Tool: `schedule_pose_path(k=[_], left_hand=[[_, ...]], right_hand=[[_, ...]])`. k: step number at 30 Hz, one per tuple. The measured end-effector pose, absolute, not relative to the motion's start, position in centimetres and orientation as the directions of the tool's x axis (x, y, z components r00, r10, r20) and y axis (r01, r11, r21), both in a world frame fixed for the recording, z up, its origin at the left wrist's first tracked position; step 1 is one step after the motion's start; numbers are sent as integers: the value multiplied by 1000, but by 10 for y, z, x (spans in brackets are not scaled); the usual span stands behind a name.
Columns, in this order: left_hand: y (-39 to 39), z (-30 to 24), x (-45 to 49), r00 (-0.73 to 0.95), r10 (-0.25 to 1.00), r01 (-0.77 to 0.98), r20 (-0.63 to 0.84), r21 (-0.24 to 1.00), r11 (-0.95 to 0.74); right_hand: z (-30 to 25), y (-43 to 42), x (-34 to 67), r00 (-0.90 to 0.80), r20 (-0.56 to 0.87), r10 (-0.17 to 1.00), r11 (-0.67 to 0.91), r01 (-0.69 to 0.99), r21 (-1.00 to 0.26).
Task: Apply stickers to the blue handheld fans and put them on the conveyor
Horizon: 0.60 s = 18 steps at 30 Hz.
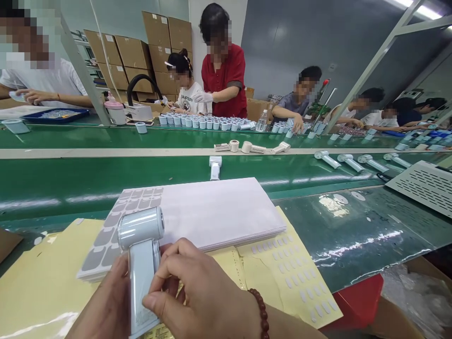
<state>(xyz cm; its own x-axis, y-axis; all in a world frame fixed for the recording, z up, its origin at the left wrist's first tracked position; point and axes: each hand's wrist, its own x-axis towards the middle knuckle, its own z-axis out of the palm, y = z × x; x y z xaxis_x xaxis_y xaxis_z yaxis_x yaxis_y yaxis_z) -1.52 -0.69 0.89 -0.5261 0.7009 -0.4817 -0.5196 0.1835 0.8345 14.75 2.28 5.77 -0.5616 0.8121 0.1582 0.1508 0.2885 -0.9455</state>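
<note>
Head view: pale-blue hair dryer [140, 263] (glossy, film-wrapped)

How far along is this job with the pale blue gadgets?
Done: several matching units lie on the green belt and look finished, though that's hard to confirm from here. In hand: the left hand and right hand hold a pale blue unit. Remaining: the grey pad sheet and yellow sticker sheet hold many pieces.

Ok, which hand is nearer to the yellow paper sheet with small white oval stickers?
Right hand, just beside the yellow sheet; left hand farther, past the pale blue plastic device.
</note>
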Motion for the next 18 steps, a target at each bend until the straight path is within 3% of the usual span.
schedule_pose_path(k=[4, 13, 18], left_hand=[[-4, 16, -10, -559, 703, -520, -439, 846, 114], [1, 31, -4, -577, 591, -563, -564, 799, 213], [-3, 23, -10, -378, 758, -598, -532, 765, 239]], right_hand=[[55, 25, 146, -543, 178, 821, 298, 140, -944], [55, 27, 144, -540, 216, 813, 349, 158, -924], [55, 28, 143, -541, 247, 804, 438, 258, -861]])
